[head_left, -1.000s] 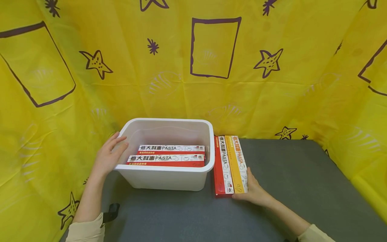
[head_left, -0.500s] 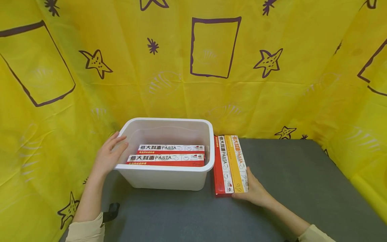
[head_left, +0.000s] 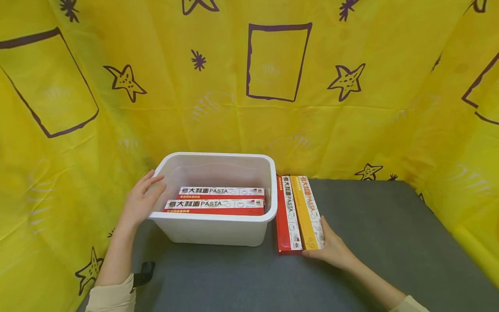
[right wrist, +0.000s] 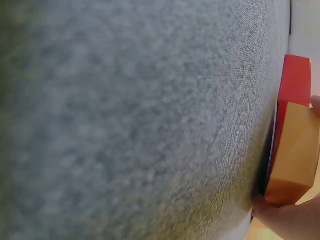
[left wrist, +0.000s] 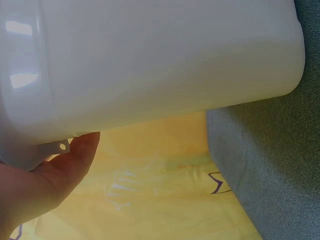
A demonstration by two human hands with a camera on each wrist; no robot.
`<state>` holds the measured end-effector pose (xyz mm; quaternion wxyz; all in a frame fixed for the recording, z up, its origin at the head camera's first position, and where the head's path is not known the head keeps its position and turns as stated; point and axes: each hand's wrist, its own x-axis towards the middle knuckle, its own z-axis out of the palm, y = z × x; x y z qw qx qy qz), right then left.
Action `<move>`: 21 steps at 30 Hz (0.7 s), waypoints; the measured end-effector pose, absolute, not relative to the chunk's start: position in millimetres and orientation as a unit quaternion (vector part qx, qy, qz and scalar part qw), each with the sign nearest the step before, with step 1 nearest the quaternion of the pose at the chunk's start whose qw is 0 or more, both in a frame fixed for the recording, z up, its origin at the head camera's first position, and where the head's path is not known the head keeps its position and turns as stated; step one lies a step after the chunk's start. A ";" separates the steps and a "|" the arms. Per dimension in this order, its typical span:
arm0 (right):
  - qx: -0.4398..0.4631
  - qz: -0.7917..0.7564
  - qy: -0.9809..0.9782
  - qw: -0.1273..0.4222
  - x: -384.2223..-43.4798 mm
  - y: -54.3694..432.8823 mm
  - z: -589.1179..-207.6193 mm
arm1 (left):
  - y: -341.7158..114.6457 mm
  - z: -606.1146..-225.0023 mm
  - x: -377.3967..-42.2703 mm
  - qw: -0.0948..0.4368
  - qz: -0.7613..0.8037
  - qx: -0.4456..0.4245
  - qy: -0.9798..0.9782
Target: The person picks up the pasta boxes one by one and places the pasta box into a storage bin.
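Note:
A white plastic bin point(head_left: 218, 232) stands on the dark table. Inside it, two red-and-white pasta boxes point(head_left: 218, 211) lie one behind the other. My left hand point(head_left: 141, 200) holds the bin's left rim, with fingers over the edge; in the left wrist view a fingertip shows by the rim's holed tab point(left wrist: 62, 146). Right of the bin lies a red pasta box point(head_left: 287, 216). Against its right side is a yellow pasta box point(head_left: 306, 212), whose near right end my right hand point(head_left: 331, 247) grips. In the right wrist view the yellow box's orange end overlaps the red one.
Dark grey cloth covers the table point(head_left: 374, 234). Yellow patterned curtain point(head_left: 218, 121) hangs close behind the bin and along both sides. A black strap point(head_left: 144, 274) is on the left wrist.
The yellow pasta box has shifted slightly right at its near end, along with my right hand, opening a narrow gap to the red box. My left hand and the bin stay put.

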<state>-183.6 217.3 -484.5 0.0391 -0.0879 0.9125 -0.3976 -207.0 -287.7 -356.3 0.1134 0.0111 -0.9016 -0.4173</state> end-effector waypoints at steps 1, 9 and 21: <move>-0.083 -0.395 0.914 0.041 -182.5 218.0 -483.8 | -287.8 -356.7 -207.4 0.113 -0.419 0.011 -0.901; -0.062 -0.386 0.919 0.043 -176.6 221.5 -479.1 | -288.9 -358.4 -207.9 0.113 -0.415 0.013 -0.903; -0.026 -0.430 0.902 0.023 -171.3 222.8 -465.0 | -288.0 -358.2 -206.8 0.118 -0.412 0.009 -0.903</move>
